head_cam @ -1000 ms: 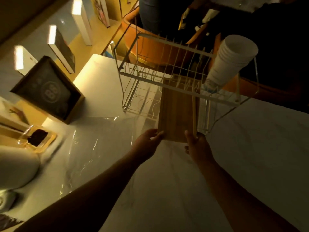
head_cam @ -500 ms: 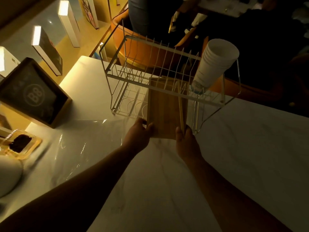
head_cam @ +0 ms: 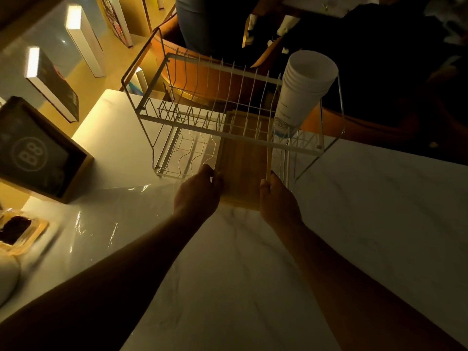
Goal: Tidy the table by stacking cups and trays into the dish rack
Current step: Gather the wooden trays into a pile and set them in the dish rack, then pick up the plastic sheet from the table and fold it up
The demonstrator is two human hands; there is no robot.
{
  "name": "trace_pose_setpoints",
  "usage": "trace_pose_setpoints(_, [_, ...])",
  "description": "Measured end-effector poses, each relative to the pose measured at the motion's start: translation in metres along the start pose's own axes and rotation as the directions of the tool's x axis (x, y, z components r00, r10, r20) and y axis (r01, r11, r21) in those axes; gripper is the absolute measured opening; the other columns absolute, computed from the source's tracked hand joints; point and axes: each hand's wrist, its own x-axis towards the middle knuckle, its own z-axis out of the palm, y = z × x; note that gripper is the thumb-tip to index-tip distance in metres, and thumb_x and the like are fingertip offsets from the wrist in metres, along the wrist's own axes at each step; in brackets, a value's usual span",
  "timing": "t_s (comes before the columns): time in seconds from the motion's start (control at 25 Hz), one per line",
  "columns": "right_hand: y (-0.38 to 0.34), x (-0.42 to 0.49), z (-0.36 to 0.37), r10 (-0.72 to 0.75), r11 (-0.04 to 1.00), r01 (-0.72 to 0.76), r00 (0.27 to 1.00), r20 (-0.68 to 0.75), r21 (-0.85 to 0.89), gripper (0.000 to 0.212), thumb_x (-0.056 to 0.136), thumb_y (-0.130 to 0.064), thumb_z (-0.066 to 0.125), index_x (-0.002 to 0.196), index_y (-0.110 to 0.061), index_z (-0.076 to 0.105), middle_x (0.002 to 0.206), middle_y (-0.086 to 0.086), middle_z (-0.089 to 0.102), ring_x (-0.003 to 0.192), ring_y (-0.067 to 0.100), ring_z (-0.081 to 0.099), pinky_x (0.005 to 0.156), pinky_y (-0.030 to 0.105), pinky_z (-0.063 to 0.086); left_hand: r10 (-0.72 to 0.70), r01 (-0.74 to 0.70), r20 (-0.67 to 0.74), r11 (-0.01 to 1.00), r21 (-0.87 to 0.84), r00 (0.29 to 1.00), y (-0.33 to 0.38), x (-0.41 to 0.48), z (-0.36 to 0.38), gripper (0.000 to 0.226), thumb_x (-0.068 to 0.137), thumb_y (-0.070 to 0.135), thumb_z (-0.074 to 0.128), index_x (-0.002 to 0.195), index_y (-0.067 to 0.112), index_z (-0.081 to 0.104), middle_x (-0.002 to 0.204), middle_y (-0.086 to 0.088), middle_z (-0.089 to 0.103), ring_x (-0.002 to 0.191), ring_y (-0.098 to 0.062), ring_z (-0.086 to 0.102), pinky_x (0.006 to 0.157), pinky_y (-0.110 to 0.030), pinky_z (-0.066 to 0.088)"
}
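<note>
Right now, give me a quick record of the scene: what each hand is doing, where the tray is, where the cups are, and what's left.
left hand: grips tray's near left edge
right hand: grips tray's near right edge
tray: wooden, partly inside rack's lower tier, near end sticking out
cups: white stack, tilted in rack's upper right
rack: white wire, on table
left to do: tray not yet fully in

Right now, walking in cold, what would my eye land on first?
Probably the two hands, left hand and right hand, gripping the near end of a wooden tray that reaches into the lower level of a white wire dish rack on the marble table. Next, the tall stack of white cups leaning on the rack's upper right.
</note>
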Motion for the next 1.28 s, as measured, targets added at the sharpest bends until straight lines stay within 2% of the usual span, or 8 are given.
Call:
trace_pose_setpoints(0.28, [0.0,0.001,0.0,-0.049,0.995,0.045,0.998,-0.041,-0.085,0.045,0.105,-0.042,0.029,0.139,-0.019,0.047,0.109,0.009,0.071,0.096,0.03,0.069,0.079,0.041,0.057,0.005,-0.004,-0.013,0.999,0.049,1.0,-0.001,-0.002,0.002,0.041,0.103,0.053,0.04,0.119,0.02,0.057,0.083,0.003,0.066,0.069,-0.013,0.062,0.057,-0.027,0.048])
trace_pose_setpoints(0.56, [0.006,0.0,0.01,0.03,0.99,-0.037,0.998,-0.05,-0.138,0.05,0.104,-0.044,0.026,0.139,-0.015,0.046,0.114,0.012,0.07,0.1,0.032,0.067,0.08,0.038,0.054,0.021,-0.021,0.037,1.0,0.019,0.999,-0.005,0.011,0.014,0.052,0.103,0.057,0.033,0.124,0.017,0.057,0.099,0.0,0.063,0.081,-0.018,0.064,0.064,-0.034,0.054])
trace_pose_setpoints(0.72, [0.01,0.003,0.017,0.101,0.995,-0.101,0.995,0.01,0.006,0.051,0.105,-0.042,0.025,0.133,-0.008,0.051,0.118,0.017,0.066,0.105,0.032,0.065,0.075,0.03,0.042,0.057,-0.056,0.086,0.998,-0.006,0.995,-0.007,0.011,0.021,0.047,0.105,0.054,0.023,0.092,0.023,0.056,0.073,0.004,0.061,0.064,-0.014,0.061,0.051,-0.026,0.04])
trace_pose_setpoints(0.88, [0.011,0.002,0.011,0.118,0.992,-0.12,0.992,0.04,0.045,0.056,0.104,-0.048,0.027,0.135,-0.008,0.049,0.127,0.017,0.062,0.114,0.034,0.061,0.081,0.031,0.042,0.0,0.017,0.129,0.992,-0.126,0.992,-0.006,0.006,0.018,0.05,0.104,0.056,0.024,0.106,0.022,0.061,0.081,0.008,0.061,0.074,-0.009,0.061,0.058,-0.025,0.042])
trace_pose_setpoints(1.0, [0.028,-0.024,0.001,0.118,0.988,-0.101,0.981,-0.155,0.114,0.052,0.1,-0.053,0.035,0.129,-0.013,0.049,0.12,0.014,0.06,0.104,0.03,0.063,0.073,0.027,0.046,-0.074,0.09,0.07,0.956,-0.278,0.995,-0.027,-0.018,0.002,0.058,0.102,0.061,0.024,0.115,0.022,0.065,0.094,0.012,0.063,0.083,-0.005,0.056,0.064,-0.018,0.036])
trace_pose_setpoints(1.12, [0.038,-0.076,0.018,-0.075,0.992,0.097,0.968,-0.24,0.085,0.031,0.095,-0.048,0.039,0.097,-0.019,0.051,0.09,0.001,0.055,0.081,0.025,0.059,0.061,0.027,0.042,-0.087,0.082,-0.078,0.995,-0.064,0.993,-0.091,-0.071,-0.012,0.045,0.101,0.052,0.041,0.128,0.022,0.062,0.121,0.0,0.067,0.099,-0.014,0.061,0.078,-0.024,0.048])
trace_pose_setpoints(1.2, [0.035,-0.106,0.049,-0.217,0.976,0.218,0.975,-0.052,0.017,0.031,0.094,-0.047,0.038,0.097,-0.02,0.053,0.091,0.001,0.056,0.081,0.022,0.058,0.066,0.03,0.048,-0.102,0.113,-0.079,0.981,0.159,0.992,-0.139,-0.113,-0.017,0.05,0.095,0.052,0.053,0.138,0.026,0.055,0.143,-0.001,0.057,0.122,-0.023,0.056,0.096,-0.04,0.051])
trace_pose_setpoints(1.28, [0.02,-0.127,0.085,-0.291,0.942,0.316,0.937,0.194,-0.114,0.043,0.096,-0.053,0.034,0.116,-0.022,0.054,0.109,0.002,0.06,0.096,0.018,0.058,0.077,0.031,0.053,-0.145,0.149,-0.039,0.931,0.334,0.989,-0.178,-0.15,-0.019,0.065,0.091,0.061,0.052,0.146,0.028,0.045,0.155,-0.002,0.044,0.138,-0.027,0.043,0.107,-0.046,0.046])
